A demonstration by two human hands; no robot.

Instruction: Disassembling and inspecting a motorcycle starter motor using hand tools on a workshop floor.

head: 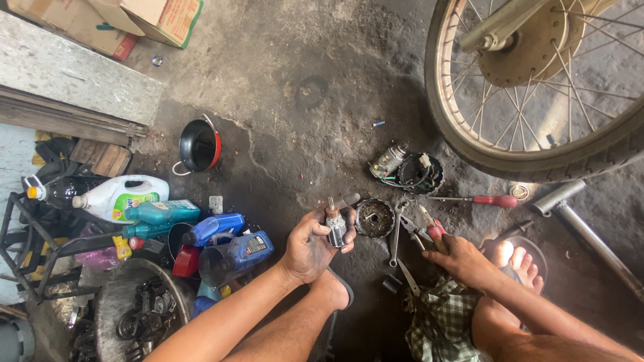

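Observation:
My left hand [310, 245] is shut on a small grey metal motor part [335, 226] with a copper-coloured tip, held upright above the greasy floor. My right hand [459, 258] grips the red handles of pliers [429, 228] whose jaws point toward a round dark metal housing [374, 218] on the floor. A spanner [396, 236] lies between the housing and the pliers. Both my bare feet show below the hands, the right one [518, 258] in a sandal.
A motorcycle wheel [537, 87] fills the top right. A red-handled screwdriver [479, 200], a round wired part [420, 173] and a small cylinder [388, 161] lie near it. Oil bottles [221, 228], a black-and-red pot [199, 145], a white jug [124, 196] and cardboard boxes [114, 20] crowd the left.

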